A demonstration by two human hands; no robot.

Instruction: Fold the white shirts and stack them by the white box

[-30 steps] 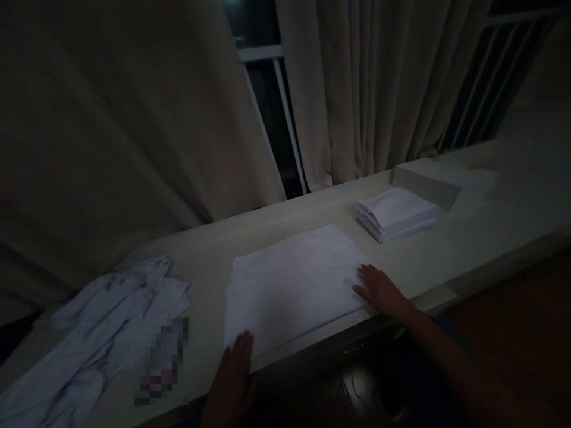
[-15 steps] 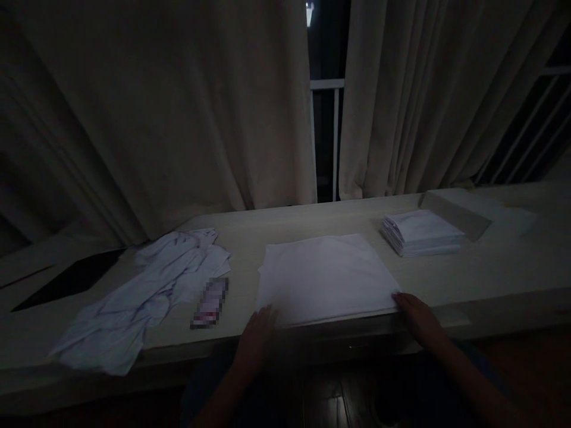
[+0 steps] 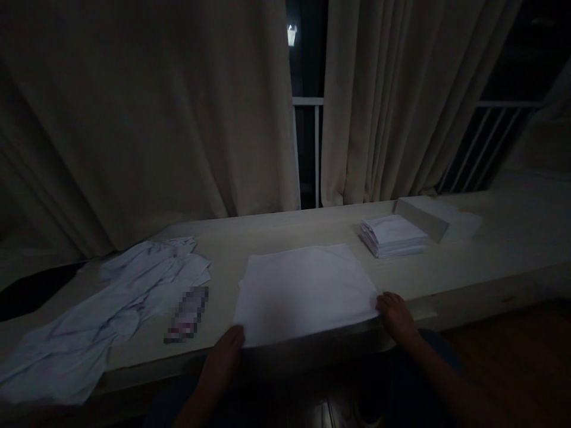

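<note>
A white cloth (image 3: 306,291) lies flat and spread out on the pale ledge (image 3: 468,261) in front of me. At its near left corner my left hand (image 3: 225,356) pinches the cloth's edge. My right hand (image 3: 395,315) grips the near right corner at the ledge's front edge. The room is dim, so the fingers are hard to make out.
A stack of folded white cloths (image 3: 392,235) sits to the right, beside a low box (image 3: 422,214). A crumpled pile of white cloth (image 3: 102,303) lies at left, next to a small blurred object (image 3: 186,314). Curtains (image 3: 156,119) hang behind the ledge.
Both hands have slid from the cloth's surface to its near corners. My view has swung and levelled, so the ledge now runs straight across.
</note>
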